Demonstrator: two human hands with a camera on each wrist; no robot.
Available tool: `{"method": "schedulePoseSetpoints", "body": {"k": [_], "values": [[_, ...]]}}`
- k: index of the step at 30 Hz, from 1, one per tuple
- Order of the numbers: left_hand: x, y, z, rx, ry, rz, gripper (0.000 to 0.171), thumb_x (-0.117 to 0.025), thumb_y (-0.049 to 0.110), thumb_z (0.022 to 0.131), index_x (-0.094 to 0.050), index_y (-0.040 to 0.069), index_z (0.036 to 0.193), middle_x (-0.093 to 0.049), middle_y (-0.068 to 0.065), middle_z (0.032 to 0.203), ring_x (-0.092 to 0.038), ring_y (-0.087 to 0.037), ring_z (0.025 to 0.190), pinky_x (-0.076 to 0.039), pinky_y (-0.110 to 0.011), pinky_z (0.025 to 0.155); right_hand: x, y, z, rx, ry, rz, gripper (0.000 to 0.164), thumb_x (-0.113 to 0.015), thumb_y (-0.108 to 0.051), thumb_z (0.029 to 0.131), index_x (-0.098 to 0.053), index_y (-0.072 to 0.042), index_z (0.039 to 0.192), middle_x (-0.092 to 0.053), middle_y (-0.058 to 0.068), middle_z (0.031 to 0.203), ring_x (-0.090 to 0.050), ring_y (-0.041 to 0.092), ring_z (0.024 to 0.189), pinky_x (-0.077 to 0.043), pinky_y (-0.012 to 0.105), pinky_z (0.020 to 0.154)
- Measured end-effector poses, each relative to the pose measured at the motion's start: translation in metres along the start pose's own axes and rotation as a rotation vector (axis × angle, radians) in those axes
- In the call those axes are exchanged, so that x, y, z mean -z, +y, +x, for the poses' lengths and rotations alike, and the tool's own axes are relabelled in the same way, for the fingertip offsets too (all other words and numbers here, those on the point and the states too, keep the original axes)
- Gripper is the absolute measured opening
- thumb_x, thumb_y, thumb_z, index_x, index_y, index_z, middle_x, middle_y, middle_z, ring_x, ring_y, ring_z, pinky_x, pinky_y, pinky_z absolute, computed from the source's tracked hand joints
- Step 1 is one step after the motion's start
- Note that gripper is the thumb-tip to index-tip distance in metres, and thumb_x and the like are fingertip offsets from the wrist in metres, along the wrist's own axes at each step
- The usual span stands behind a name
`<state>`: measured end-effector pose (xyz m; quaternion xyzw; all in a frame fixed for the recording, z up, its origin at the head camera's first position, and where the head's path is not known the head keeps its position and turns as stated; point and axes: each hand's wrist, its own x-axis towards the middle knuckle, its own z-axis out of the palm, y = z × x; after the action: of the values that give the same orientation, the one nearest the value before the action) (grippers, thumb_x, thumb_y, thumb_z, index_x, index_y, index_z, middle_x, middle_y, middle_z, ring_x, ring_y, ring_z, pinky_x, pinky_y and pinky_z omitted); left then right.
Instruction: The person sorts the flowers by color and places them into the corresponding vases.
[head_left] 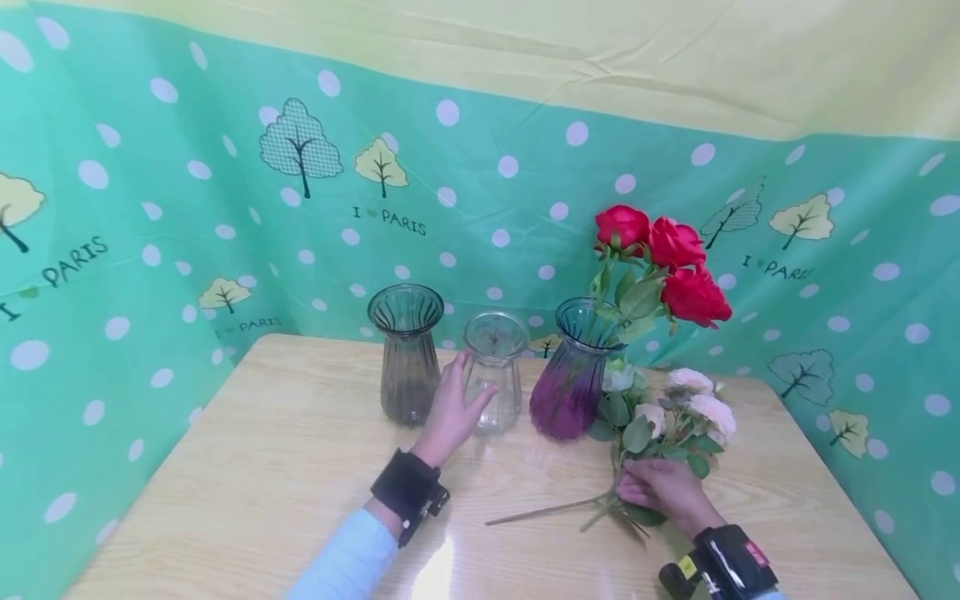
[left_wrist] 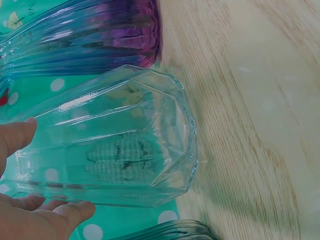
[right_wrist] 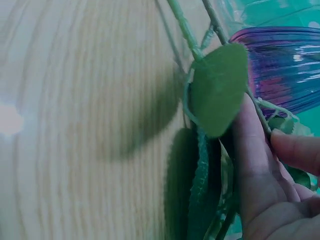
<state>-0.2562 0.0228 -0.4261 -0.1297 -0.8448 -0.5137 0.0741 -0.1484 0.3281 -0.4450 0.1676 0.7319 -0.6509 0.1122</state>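
Observation:
In the head view my left hand [head_left: 455, 414] holds the clear glass vase [head_left: 497, 392], fingers along its left side and thumb across its front. The left wrist view shows the ribbed clear vase [left_wrist: 125, 145] lying between thumb and fingers, its base by the wood. My right hand [head_left: 667, 492] pinches a stem [head_left: 618, 467] of pale pink artificial roses [head_left: 712, 414] with green leaves, low over the table. Close by, a green leaf [right_wrist: 220, 90] hangs before the fingertips in the right wrist view. Stem ends [head_left: 540, 511] point left.
A grey glass vase [head_left: 408, 367] stands left of the clear one. To the right is a blue-purple vase [head_left: 570, 392] with several red roses [head_left: 675, 242] in it. The wooden table [head_left: 262, 467] backs onto a green dotted cloth [head_left: 465, 225].

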Motion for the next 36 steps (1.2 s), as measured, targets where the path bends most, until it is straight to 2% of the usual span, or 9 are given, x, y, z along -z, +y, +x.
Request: {"method": "schedulePoseSetpoints", "body": {"k": [7,10,14,16,19,26,36], "values": [[0.000,0.001,0.002,0.006,-0.010,-0.009,0.077,-0.064,0.035,0.087,-0.026,0.003,0.145,-0.035,-0.023,0.145,-0.038,-0.038,0.132,-0.034,-0.053,0.109,0.007,-0.008,-0.007,0.001,0.064,-0.031,0.042,-0.053,-0.010,0.093,-0.045,0.023,0.119,-0.070,0.015,0.083,-0.069,0.018,0.075,-0.060,0.029,0.073],[0.000,0.001,0.003,0.004,-0.015,-0.012,0.076,-0.064,0.035,0.087,-0.026,0.004,0.145,-0.036,-0.022,0.145,-0.038,-0.038,0.132,-0.035,-0.053,0.109,0.018,-0.015,-0.008,0.012,0.106,-0.113,0.042,-0.050,-0.009,0.094,-0.043,0.023,0.120,-0.070,0.015,0.081,-0.070,0.018,0.072,-0.060,0.029,0.070],[0.001,0.000,0.003,-0.002,-0.015,-0.018,0.076,-0.064,0.035,0.087,-0.027,0.003,0.145,-0.036,-0.023,0.144,-0.038,-0.037,0.132,-0.035,-0.053,0.109,0.038,-0.026,-0.004,0.064,0.219,-0.255,0.043,-0.048,-0.012,0.096,-0.043,0.022,0.121,-0.070,0.010,0.080,-0.068,0.012,0.068,-0.059,0.025,0.067],[0.001,0.000,0.003,0.000,-0.012,-0.019,0.076,-0.064,0.035,0.087,-0.027,0.003,0.145,-0.036,-0.023,0.144,-0.038,-0.037,0.132,-0.034,-0.053,0.109,0.047,-0.030,0.001,0.084,0.270,-0.283,0.043,-0.046,-0.013,0.096,-0.044,0.022,0.122,-0.070,0.007,0.078,-0.067,0.008,0.067,-0.059,0.023,0.066],[0.001,-0.001,0.002,0.005,-0.012,-0.023,0.075,-0.064,0.035,0.087,-0.027,0.004,0.145,-0.036,-0.023,0.145,-0.038,-0.038,0.132,-0.034,-0.054,0.109,0.056,-0.031,0.009,0.058,0.316,-0.261,0.042,-0.046,-0.011,0.095,-0.046,0.022,0.120,-0.070,0.004,0.074,-0.067,0.007,0.064,-0.059,0.023,0.065],[-0.001,-0.003,0.001,0.009,-0.021,-0.026,0.076,-0.063,0.036,0.087,-0.026,0.006,0.145,-0.035,-0.022,0.145,-0.037,-0.038,0.133,-0.034,-0.054,0.108,0.069,-0.028,0.021,-0.062,0.290,-0.124,0.041,-0.053,-0.011,0.092,-0.050,0.024,0.111,-0.068,0.004,0.063,-0.067,0.012,0.058,-0.059,0.025,0.059],[0.000,-0.003,0.002,0.007,-0.017,-0.032,0.077,-0.064,0.036,0.086,-0.026,0.005,0.145,-0.035,-0.022,0.145,-0.038,-0.037,0.133,-0.034,-0.054,0.109,0.077,-0.026,0.025,-0.132,0.301,-0.102,0.035,-0.057,-0.017,0.091,-0.053,0.016,0.102,-0.065,0.001,0.059,-0.065,0.009,0.054,-0.058,0.024,0.056]]}}
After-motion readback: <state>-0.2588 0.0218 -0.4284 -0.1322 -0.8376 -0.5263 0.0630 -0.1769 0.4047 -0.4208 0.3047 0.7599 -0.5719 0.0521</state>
